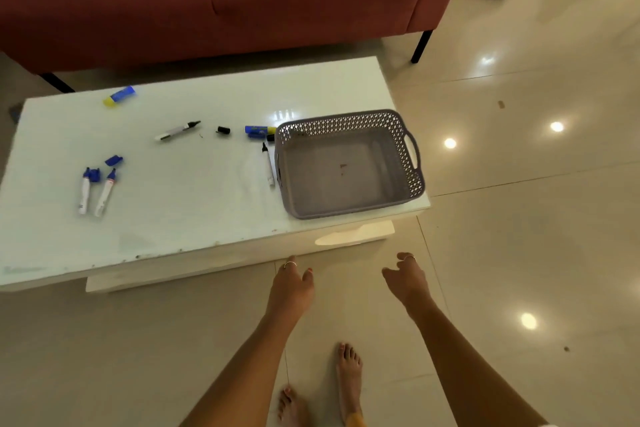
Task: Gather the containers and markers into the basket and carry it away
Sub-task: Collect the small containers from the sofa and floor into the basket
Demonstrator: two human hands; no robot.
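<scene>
Head view: our hands reach toward the surface point(194, 211).
Left hand point(291, 284) and right hand point(407, 279) are released, holding nothing; the grey basket point(408, 163) waits empty, markers scattered beside.

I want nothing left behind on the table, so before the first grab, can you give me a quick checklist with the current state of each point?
1. Basket has room: ok, nothing but a small speck inside.
2. Basket fully on the table: not ok, its corner sits at the table's edge.
3. Left hand and right hand free: ok, both hold nothing.
4. Markers capped: not ok, black marker lies uncapped, loose black cap beside it.
5. Far items spotted: ok, blue and yellow container near the sofa side.
</scene>
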